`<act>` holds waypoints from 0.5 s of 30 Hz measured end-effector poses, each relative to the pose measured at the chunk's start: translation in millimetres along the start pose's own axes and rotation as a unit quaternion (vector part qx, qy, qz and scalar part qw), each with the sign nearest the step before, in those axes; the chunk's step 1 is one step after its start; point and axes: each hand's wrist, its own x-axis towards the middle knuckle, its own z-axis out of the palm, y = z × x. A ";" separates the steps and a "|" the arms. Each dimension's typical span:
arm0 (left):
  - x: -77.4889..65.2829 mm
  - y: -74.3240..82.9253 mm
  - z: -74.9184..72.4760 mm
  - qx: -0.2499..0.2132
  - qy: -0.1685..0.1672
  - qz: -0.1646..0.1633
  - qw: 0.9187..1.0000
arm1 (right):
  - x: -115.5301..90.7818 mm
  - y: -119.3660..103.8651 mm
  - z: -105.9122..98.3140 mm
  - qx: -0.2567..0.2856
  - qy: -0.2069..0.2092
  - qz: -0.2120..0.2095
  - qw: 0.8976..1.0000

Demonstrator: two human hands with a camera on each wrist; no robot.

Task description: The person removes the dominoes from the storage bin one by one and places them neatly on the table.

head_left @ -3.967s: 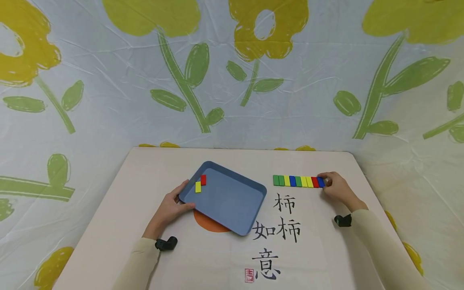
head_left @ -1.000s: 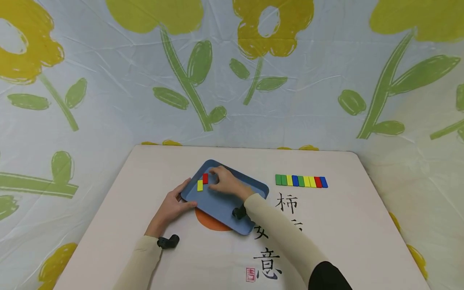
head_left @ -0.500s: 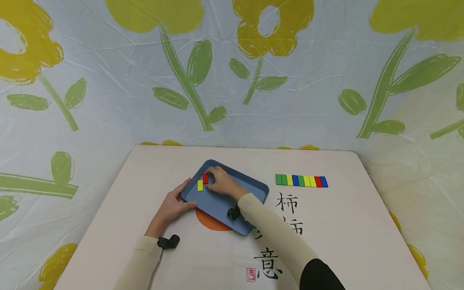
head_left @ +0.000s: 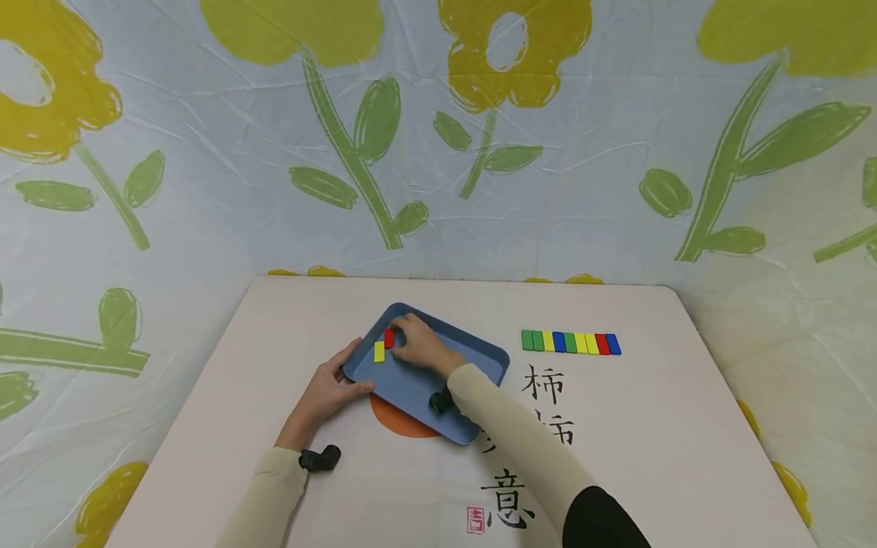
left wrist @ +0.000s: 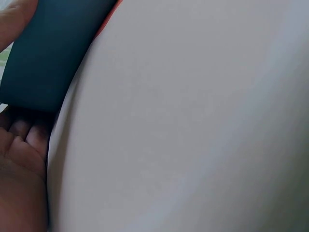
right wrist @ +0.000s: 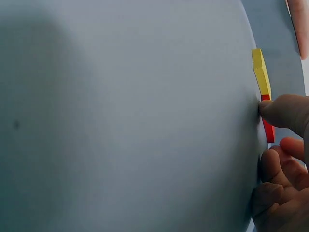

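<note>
My left hand (head_left: 330, 387) grips the left corner of a blue-grey tray (head_left: 438, 396), thumb over the rim and fingers underneath. In the left wrist view the tray's dark side wall (left wrist: 43, 58) lies between that thumb and the curled fingers. Inside the tray, my right hand (head_left: 423, 346) pinches a small red tile (head_left: 389, 339) by its ends, thumb at the near end and forefinger at the far one. A yellow tile (head_left: 379, 352) lies corner to corner with the red one. In the right wrist view the thumb overlaps the red tile (right wrist: 268, 130), beside the yellow tile (right wrist: 261, 72).
Right of the tray, a straight row of green, yellow, blue and red tiles (head_left: 572, 342) lies on the pale tabletop (head_left: 685, 426). Black brush characters (head_left: 508, 498) and an orange disc (head_left: 400, 421) mark the cloth. A flower-printed sheet (head_left: 603, 144) rises behind the table.
My right hand has moved left from the blue end of the tile row into the tray, then closed in around the red tile. The left hand keeps its hold on the tray.
</note>
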 end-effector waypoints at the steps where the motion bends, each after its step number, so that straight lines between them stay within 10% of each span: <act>1: -0.4 -0.4 -0.2 0.001 0.000 -0.002 1.000 | 0.4 -0.5 0.2 -0.005 -0.003 0.000 1.000; 15: 0.9 1.1 -0.2 0.001 -0.007 -0.005 1.000 | 0.3 2.1 -3.0 -0.007 -0.013 -0.015 1.000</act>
